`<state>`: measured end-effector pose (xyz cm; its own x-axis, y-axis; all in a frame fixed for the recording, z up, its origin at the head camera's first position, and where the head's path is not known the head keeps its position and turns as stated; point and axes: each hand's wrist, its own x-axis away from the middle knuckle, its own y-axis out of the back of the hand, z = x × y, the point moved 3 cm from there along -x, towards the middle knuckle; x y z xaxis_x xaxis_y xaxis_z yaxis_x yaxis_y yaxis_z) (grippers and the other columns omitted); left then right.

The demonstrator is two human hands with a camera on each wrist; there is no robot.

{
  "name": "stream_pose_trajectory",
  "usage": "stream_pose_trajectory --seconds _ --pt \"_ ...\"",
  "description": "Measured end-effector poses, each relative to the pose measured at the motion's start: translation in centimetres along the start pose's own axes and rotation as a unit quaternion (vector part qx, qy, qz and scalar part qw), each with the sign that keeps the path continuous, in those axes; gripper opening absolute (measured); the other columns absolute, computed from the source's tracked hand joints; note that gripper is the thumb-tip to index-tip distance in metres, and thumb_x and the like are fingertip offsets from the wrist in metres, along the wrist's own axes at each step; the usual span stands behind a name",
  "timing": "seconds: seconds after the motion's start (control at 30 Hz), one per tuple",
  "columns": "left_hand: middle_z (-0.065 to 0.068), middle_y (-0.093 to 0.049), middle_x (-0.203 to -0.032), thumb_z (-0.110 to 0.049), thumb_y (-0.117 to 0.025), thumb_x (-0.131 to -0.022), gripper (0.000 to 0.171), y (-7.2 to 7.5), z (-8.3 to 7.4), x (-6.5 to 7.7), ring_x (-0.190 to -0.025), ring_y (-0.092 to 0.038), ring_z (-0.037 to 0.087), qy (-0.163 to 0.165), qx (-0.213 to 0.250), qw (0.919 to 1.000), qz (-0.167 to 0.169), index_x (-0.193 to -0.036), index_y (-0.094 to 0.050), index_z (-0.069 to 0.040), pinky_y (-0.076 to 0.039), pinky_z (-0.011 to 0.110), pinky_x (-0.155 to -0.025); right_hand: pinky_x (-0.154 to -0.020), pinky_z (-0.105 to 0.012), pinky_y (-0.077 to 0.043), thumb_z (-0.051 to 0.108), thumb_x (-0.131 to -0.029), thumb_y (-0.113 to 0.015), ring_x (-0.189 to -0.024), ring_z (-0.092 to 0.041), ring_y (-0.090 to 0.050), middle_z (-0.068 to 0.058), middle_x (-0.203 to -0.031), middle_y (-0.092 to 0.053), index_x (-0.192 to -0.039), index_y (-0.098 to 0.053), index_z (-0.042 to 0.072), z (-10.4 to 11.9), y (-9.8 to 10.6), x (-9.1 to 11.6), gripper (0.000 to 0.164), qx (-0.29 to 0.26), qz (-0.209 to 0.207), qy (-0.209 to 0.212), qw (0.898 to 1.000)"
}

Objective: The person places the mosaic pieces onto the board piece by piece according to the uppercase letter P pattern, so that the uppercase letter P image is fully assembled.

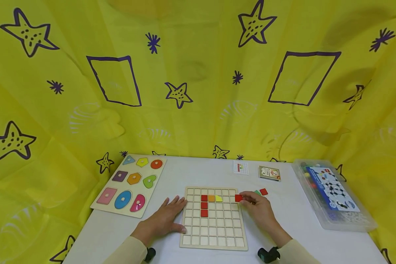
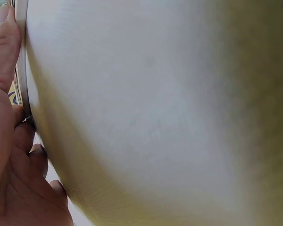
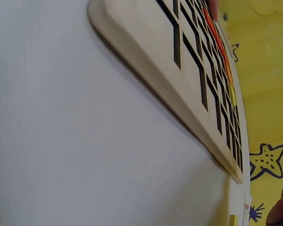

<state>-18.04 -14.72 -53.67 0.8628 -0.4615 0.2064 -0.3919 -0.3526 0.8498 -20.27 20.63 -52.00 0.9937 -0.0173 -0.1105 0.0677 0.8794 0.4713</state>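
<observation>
"Fingers of your right hand [image 1: 258, 208]: what had they hold of?"

"One red tile [image 1: 238, 198], pinched by its edge, hardly any gap between thumb and fingertip. It was over the right rim of the wooden board [image 1: 212, 221], near the top; whether it touched the wood, I couldn't tell."

"And your left hand [image 1: 165, 217]?"

"Spread, gripping nothing, at the board's left edge."

"What worried you?"

"Slipping, mostly. I had only the edge of that tile, so a slack pinch could have dropped it or left it askew across the ridges. Carried too low, it might have nudged the yellow piece [image 1: 219, 198]. Without my left hand there, a bump could have slid the board."

"Anything else?"

"A green tile [image 1: 257, 192] and a second red tile [image 1: 263, 191] lay just beyond my knuckles; a careless sweep would probably have scattered them."
</observation>
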Motion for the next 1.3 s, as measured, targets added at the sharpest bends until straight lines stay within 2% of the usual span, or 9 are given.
stream_pose_trajectory --seconds 0.23,0.57,0.77,1.0,1.3 --pt "0.005 -0.032 -0.173 -0.057 -0.083 -0.082 0.106 0.1 -0.1 0.1 -0.164 -0.020 0.032 0.001 0.004 1.0000 0.001 -0.165 -0.035 -0.012 -0.009 0.059 -0.133 -0.076 -0.018 -0.054 0.002 -0.094 -0.077 -0.092 -0.012 -0.063 -0.003 -0.101 -0.075 -0.116 -0.079 0.009 0.8 -1.6 0.6 0.024 -0.013 0.017 -0.016 1.000" --pt "0.005 -0.033 -0.173 -0.058 -0.082 -0.082 0.106 -0.1 -0.1 0.1 -0.164 -0.020 0.032 0.001 -0.001 1.0000 0.004 -0.165 -0.035 -0.012 -0.009 0.059 -0.133 -0.074 -0.018 -0.055 0.002 -0.091 -0.079 -0.088 -0.010 -0.064 -0.001 -0.095 -0.074 -0.114 -0.079 0.009 1.0 -3.4 1.4 0.024 -0.040 0.037 -0.017 0.998" --pt "0.007 -0.034 -0.172 -0.058 -0.082 -0.082 0.106 -0.1 -0.3 0.2 -0.163 -0.022 0.033 -0.002 -0.004 1.0000 0.005 -0.165 -0.036 -0.011 -0.011 0.060 -0.133 -0.073 -0.018 -0.054 0.001 -0.091 -0.078 -0.086 -0.010 -0.063 0.000 -0.094 -0.073 -0.111 -0.080 0.012 1.2 -4.1 1.8 0.023 -0.051 0.040 -0.016 0.998" --pt "0.005 -0.033 -0.173 -0.058 -0.082 -0.082 0.106 0.2 -0.4 0.3 -0.163 -0.020 0.033 0.001 0.001 1.0000 0.003 -0.165 -0.036 -0.012 -0.010 0.059 -0.133 -0.073 -0.018 -0.056 -0.003 -0.091 -0.078 -0.085 -0.008 -0.064 -0.001 -0.093 -0.074 -0.110 -0.079 0.009 1.5 -4.7 2.0 0.023 -0.070 0.046 -0.006 0.996" --pt "0.004 -0.033 -0.173 -0.057 -0.083 -0.081 0.106 0.3 -0.3 0.2 -0.164 -0.019 0.032 0.007 0.009 0.9999 0.000 -0.165 -0.036 -0.014 -0.009 0.058 -0.133 -0.072 -0.018 -0.057 -0.002 -0.091 -0.078 -0.084 -0.010 -0.065 -0.004 -0.093 -0.074 -0.110 -0.079 0.008 2.0 -5.0 2.3 0.021 -0.076 0.051 -0.012 0.996"
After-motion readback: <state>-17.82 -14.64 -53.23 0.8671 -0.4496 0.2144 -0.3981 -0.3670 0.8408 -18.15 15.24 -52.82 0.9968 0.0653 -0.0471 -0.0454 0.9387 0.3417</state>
